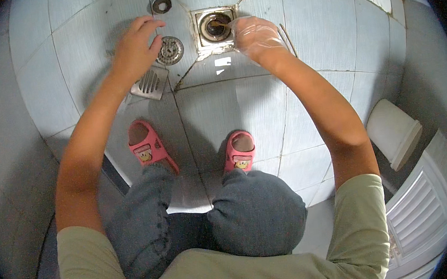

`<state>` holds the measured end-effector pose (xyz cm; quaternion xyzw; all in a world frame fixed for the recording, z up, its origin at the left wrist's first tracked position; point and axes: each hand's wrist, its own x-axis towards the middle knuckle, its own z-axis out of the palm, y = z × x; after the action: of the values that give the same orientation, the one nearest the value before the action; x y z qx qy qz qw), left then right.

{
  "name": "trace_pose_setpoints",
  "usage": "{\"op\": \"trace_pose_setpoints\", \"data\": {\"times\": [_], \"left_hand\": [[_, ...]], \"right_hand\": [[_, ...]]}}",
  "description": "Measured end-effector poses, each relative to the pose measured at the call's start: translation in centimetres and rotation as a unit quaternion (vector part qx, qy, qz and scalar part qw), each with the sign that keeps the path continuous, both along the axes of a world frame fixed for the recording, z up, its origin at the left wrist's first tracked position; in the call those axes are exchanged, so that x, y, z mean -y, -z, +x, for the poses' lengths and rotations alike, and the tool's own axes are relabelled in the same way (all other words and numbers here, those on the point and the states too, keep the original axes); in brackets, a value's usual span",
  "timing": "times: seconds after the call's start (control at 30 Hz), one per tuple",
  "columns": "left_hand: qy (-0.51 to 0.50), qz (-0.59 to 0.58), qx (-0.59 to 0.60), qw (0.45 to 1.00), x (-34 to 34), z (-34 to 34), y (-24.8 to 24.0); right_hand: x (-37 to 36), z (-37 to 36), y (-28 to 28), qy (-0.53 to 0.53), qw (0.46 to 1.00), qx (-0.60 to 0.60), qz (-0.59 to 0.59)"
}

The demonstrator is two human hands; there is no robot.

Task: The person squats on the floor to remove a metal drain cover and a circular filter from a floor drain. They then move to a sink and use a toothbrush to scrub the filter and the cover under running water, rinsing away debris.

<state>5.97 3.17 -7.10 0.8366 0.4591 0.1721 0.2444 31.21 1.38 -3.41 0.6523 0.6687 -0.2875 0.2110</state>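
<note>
A square metal floor drain [201,42] lies uncovered, its round hole dark inside. My right hand [256,35], wrapped in a clear plastic glove, is at the drain's right edge with its fingers closed. From them a thin yellowish-brown strip [220,24] reaches over the hole; I cannot make out its exact kind. My bare left hand [136,46] hovers left of the drain, fingers apart and holding nothing. Close to its thumb lies a round metal strainer [171,51]. A slotted square drain cover [150,84] sits below that hand, and a dark ring [161,5] rests farther up.
Pale blue tiles [231,106] with dirty joints cover the floor. A thin dark strip [287,40] shows beside my right wrist. My feet are in pink sandals [239,150]. At the right stand a white bin [392,129] and a white louvred panel [421,209].
</note>
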Motion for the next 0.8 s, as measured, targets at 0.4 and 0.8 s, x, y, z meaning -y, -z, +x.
{"op": "trace_pose_setpoints", "data": {"times": [0.4, 0.8], "left_hand": [[0.002, 0.002, 0.001, 1.000, 0.2, 0.0, 0.5], [0.011, -0.008, -0.008, 1.000, 0.3, -0.2, 0.1]], "right_hand": [[1.5, 1.1, 5.0, 0.016, 0.998, -0.066, 0.015], [0.8, 1.4, 6.7, 0.244, 0.920, -0.266, -0.152]]}}
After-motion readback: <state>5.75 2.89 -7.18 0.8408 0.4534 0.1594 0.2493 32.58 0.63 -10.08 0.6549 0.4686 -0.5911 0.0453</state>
